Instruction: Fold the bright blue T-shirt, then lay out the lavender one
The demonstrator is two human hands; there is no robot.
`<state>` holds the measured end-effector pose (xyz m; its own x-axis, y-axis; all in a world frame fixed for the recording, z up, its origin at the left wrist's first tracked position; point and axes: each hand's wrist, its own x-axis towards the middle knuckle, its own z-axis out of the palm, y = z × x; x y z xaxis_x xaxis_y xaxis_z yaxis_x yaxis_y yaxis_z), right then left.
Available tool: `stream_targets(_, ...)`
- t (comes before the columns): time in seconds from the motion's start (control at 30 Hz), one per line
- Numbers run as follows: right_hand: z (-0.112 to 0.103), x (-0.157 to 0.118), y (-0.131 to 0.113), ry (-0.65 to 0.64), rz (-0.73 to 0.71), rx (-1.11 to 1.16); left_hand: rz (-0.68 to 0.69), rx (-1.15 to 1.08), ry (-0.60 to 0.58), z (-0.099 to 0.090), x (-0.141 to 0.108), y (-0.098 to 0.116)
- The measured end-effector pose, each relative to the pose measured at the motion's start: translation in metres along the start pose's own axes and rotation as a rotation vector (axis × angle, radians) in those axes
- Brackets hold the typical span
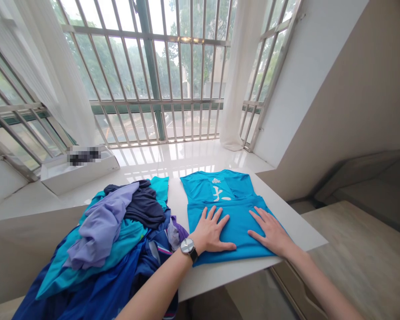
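A blue shirt (233,222) with white print near its collar lies on the white table (200,282), its lower part folded up over the middle. My left hand (214,231), with a watch on the wrist, rests flat on the folded part with fingers spread. On the right side of the same fold lies my right hand (270,229), palm down, its fingers also apart. Left of the shirt is a loose heap of clothes, with a lavender garment (100,229) on top, a dark navy one (145,206) beside it, and teal and blue cloth beneath.
A white open box (82,171) holding a blurred dark item stands on the window sill (143,162) at the left. Behind are a barred window and white curtains (236,75). A wooden surface (363,240) is at the right.
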<state>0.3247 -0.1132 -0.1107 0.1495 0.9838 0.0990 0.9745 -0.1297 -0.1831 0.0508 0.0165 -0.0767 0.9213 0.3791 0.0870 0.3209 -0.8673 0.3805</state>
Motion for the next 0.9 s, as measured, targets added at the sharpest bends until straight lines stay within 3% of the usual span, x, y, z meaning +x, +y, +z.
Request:
stream_targets(0.13,0.000,0.001,0.000,0.010,0.011,0.041,0.002,-0.009,-0.007,0.001,0.001,0.000)
stream_targets(0.23,-0.002,0.007,0.007,0.091,0.018,0.144,-0.009,-0.032,-0.010,-0.005,0.001,-0.003)
stream_targets(0.37,-0.012,0.030,0.024,0.238,0.034,0.217,-0.105,0.028,0.051,-0.031,0.000,-0.014)
stream_targets(0.47,-0.021,0.054,0.034,0.280,-0.004,0.176,-0.187,0.103,0.043,-0.058,0.003,-0.028)
stream_targets(0.57,-0.028,0.077,0.035,0.235,-0.061,0.135,-0.293,0.159,0.015,-0.074,0.009,-0.044)
stream_targets(0.63,-0.030,0.087,0.033,0.173,-0.096,0.119,-0.324,0.169,-0.009,-0.075,0.012,-0.052)
stream_targets(0.9,-0.034,0.103,0.042,-0.033,-0.075,0.251,-0.338,0.212,0.055,-0.050,0.009,-0.073)
